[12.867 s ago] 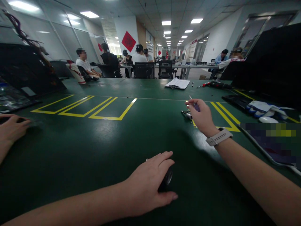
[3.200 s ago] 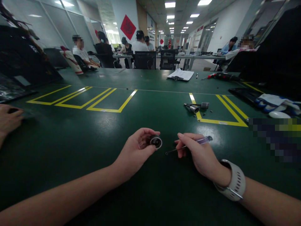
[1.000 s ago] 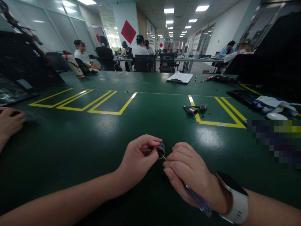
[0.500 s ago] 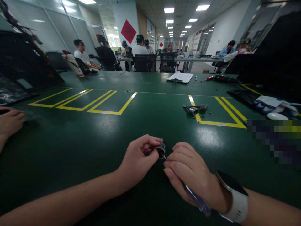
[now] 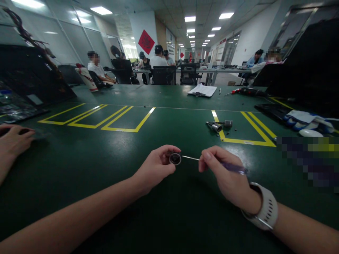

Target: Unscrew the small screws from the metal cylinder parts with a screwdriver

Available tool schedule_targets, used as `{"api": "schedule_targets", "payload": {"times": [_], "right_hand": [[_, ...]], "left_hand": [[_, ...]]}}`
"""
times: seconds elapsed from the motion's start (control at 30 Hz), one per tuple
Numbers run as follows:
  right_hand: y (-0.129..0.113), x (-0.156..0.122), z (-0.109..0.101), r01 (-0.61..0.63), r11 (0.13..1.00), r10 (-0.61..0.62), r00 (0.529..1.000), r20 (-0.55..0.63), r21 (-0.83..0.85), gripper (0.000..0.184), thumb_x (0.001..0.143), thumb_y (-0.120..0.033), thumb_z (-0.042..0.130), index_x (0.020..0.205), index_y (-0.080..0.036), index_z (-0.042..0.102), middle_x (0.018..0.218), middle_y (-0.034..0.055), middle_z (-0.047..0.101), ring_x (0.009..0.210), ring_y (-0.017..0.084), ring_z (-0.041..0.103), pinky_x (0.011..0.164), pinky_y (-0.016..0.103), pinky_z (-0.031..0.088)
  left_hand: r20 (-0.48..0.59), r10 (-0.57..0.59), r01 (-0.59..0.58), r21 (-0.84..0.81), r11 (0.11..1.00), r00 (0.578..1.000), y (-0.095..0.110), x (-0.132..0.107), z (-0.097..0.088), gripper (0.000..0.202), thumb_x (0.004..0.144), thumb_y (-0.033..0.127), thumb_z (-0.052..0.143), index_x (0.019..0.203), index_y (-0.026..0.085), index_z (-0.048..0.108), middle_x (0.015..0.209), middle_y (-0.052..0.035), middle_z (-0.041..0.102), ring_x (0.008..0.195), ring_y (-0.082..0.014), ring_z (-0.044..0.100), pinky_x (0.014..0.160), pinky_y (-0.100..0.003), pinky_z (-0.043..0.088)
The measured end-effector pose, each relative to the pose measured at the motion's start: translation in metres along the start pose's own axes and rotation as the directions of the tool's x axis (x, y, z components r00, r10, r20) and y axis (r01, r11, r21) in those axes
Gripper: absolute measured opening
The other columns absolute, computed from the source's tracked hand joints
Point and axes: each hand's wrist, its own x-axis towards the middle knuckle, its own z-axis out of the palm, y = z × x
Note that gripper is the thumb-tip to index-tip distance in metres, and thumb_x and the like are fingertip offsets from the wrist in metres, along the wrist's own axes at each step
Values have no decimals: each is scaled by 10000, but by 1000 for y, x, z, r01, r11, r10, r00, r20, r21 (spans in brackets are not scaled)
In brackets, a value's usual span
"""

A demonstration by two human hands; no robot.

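Note:
Pinched in the fingers of my left hand (image 5: 156, 167) is a small dark metal cylinder (image 5: 175, 158), its round open end turned towards me. My right hand (image 5: 227, 174) is closed around the purple see-through handle of a thin screwdriver (image 5: 235, 168). The bright shaft points left, its tip at the cylinder's right side; whether it touches cannot be made out. Further off on the right lie two similar metal cylinders (image 5: 217, 127) with dark stems, and a few tiny dark pieces beside them.
The green table (image 5: 111, 197) carries yellow tape outlines (image 5: 120, 130). At left is another person's hand (image 5: 16, 141). A clipboard with papers (image 5: 202, 90), a red-and-black tool (image 5: 246, 91), white-and-blue gloves (image 5: 308, 121) and a white mouse (image 5: 311, 133) lie further out. People sit at desks behind.
The screwdriver has come out of the cylinder's open end and swung to its right side, my right hand turning over with it. The cylinder has moved slightly left and up.

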Motion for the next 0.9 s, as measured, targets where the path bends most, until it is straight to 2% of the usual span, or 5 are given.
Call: {"api": "schedule_targets", "payload": {"times": [0.17, 0.3, 0.43, 0.7, 0.9], "right_hand": [[18, 15, -6, -161, 902, 192, 981, -37, 401, 165, 806, -337, 629, 739, -186, 627, 682, -19, 615, 666, 118, 567, 659, 272, 447], [24, 21, -10, -240, 835, 282, 959, -10, 496, 140, 737, -308, 702, 739, -180, 643, 699, -13, 621, 678, 119, 556, 679, 275, 434], [29, 23, -12, -312, 774, 358, 933, 25, 551, 117, 713, -293, 721, 753, -199, 664, 754, -1, 642, 715, 132, 554, 698, 288, 423], [26, 23, -11, -348, 723, 383, 921, 74, 597, 240, 801, -389, 587, 844, -184, 706, 873, 66, 681, 839, 199, 572, 765, 354, 409], [30, 20, -9, -326, 754, 358, 932, 58, 571, 245, 849, -355, 522, 898, -181, 688, 923, 74, 680, 870, 205, 571, 790, 370, 403]], "left_hand": [[98, 163, -184, 274, 944, 982, -5, 27, -7, 373, 660, 102, 629, 1028, 142, 583, 946, -63, 639, 859, -185, 612, 795, -347, 482], [86, 428, -378, 646, 664, 899, -12, 61, -13, 408, 662, 229, 713, 1053, 183, 608, 938, -61, 622, 897, -228, 539, 785, -376, 435], [102, 501, -381, 780, 496, 860, -20, 95, -10, 339, 628, 350, 756, 890, 168, 642, 907, -61, 576, 882, -233, 502, 756, -361, 414], [-62, 445, -287, 684, 671, 893, -32, 122, -1, 333, 665, 364, 722, 809, 168, 494, 706, 31, 514, 622, -126, 469, 556, -244, 359], [63, 402, -318, 725, 611, 914, -30, 113, -1, 196, 724, 322, 663, 733, 161, 552, 677, 17, 549, 613, -128, 500, 544, -244, 359]]}}
